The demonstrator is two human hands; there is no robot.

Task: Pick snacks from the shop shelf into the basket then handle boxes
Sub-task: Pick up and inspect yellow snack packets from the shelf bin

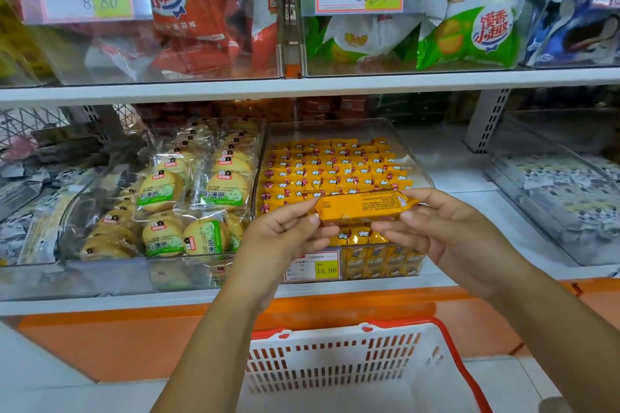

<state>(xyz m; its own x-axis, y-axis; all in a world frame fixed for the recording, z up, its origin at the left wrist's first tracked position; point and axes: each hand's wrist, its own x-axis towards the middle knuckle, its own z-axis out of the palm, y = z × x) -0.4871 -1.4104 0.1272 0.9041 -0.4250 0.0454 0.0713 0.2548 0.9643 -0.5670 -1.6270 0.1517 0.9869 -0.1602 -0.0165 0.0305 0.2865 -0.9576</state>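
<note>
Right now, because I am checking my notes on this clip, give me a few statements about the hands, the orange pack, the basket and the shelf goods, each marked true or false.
1. The left hand and the right hand each pinch one end of the orange snack pack. True.
2. The pack already lies in the basket. False: both hands hold it in the air, higher than the basket.
3. The price tag under the orange packs reads 8.80. False: it reads 15.80.
4. Round biscuits in green-labelled wrappers lie left of the orange packs. True.
</note>
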